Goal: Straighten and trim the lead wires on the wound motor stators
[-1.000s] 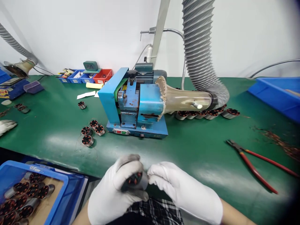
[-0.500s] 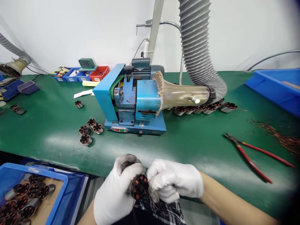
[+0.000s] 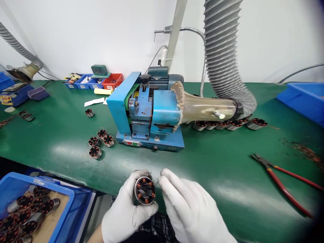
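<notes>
1. Both hands wear white gloves and work close together over the near edge of the desk [image 3: 215, 165]: the left hand [image 3: 124, 211] grips one wound stator [image 3: 145, 190] round its outer wall, open face up, probably so the windings stay in sight; the right hand [image 3: 188, 204] is just beside it, fingers bunched, and I cannot tell whether they pinch a wire.
2. One grey hose [image 3: 222, 50] comes down into one clear funnel [image 3: 205, 109], whose mouth meets the machine, presumably to draw off dust; a second hose [image 3: 20, 45] hangs at far left.
3. One blue machine [image 3: 165, 106] stands mid-desk, switches facing the person, likely for easy reach.
4. One blue tray [image 3: 50, 186] at lower left holds roughly ten stators; the frame cuts it off, so the count is uncertain.
5. One pair of red-handled pliers [image 3: 275, 175] lies spread at right, perhaps for quick pick-up.
6. Four small bins [image 3: 111, 81], three blue and one red, line up at the back.
7. Stators on the desk: four clustered [image 3: 95, 152] left of the machine, one alone [image 3: 89, 113] behind them, two at far left, at least six in a row [image 3: 256, 124] partly behind the funnel.
8. One thin wire [image 3: 134, 216] dangles below the held stator, across the glove.
</notes>
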Tool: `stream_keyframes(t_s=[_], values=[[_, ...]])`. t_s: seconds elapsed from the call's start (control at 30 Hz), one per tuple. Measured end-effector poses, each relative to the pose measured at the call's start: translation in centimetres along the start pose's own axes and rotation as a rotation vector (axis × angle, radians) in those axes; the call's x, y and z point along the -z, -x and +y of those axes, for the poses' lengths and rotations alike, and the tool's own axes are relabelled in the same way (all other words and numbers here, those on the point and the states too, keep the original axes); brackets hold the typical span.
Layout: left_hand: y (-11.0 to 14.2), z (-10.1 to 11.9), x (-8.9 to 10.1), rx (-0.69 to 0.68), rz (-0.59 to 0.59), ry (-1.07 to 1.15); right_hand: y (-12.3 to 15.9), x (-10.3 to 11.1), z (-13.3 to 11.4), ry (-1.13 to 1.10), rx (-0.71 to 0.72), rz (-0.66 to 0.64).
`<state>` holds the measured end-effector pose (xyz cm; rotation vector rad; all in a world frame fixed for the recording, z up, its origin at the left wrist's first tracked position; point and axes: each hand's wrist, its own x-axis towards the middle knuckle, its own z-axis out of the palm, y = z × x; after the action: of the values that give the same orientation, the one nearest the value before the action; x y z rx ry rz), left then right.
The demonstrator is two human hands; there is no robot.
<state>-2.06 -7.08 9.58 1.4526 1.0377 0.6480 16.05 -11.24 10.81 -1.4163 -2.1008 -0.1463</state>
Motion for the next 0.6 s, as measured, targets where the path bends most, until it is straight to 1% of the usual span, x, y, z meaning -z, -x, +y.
stream_keyframes(t_s=[0.07,0.1,0.17,0.23,0.27,0.33,0.43,0.47,0.5,0.53,0.6], values=[[0.1,-0.4,0.2,0.001,-0.052,0.123,-0.3,-0.5,0.1,0.101,0.048,-0.05],[0.2,-0.6,0.3,0.004,-0.08,0.185,-0.6,-0.5,0.2,0.103,0.073,-0.068],[0.2,-0.7,0.4,0.0,-0.131,0.276,-1.3,-0.2,0.6,0.022,0.15,-0.099],[0.1,-0.6,0.6,-0.008,-0.168,0.289,-2.0,0.2,0.9,-0.076,0.19,-0.134],[0.0,-0.4,0.7,-0.014,-0.178,0.27,-2.1,0.3,1.1,-0.12,0.174,-0.16],[-0.3,0.0,1.0,-0.034,-0.201,0.228,-2.2,0.4,1.2,-0.22,0.099,-0.242],[-0.5,0.6,1.5,-0.184,-0.241,0.168,-2.0,0.2,1.1,-0.385,-0.043,-0.387],[-0.5,0.7,1.7,-0.245,-0.23,0.109,-1.9,0.1,1.1,-0.426,-0.099,-0.423],[-0.5,0.8,1.7,-0.301,-0.192,0.023,-1.9,0.0,1.1,-0.457,-0.158,-0.449],[-0.4,0.9,1.7,-0.358,-0.125,-0.081,-1.8,-0.1,1.0,-0.486,-0.22,-0.463],[-0.3,1.0,1.5,-0.456,0.061,-0.31,-1.9,-0.3,1.0,-0.553,-0.321,-0.468]])
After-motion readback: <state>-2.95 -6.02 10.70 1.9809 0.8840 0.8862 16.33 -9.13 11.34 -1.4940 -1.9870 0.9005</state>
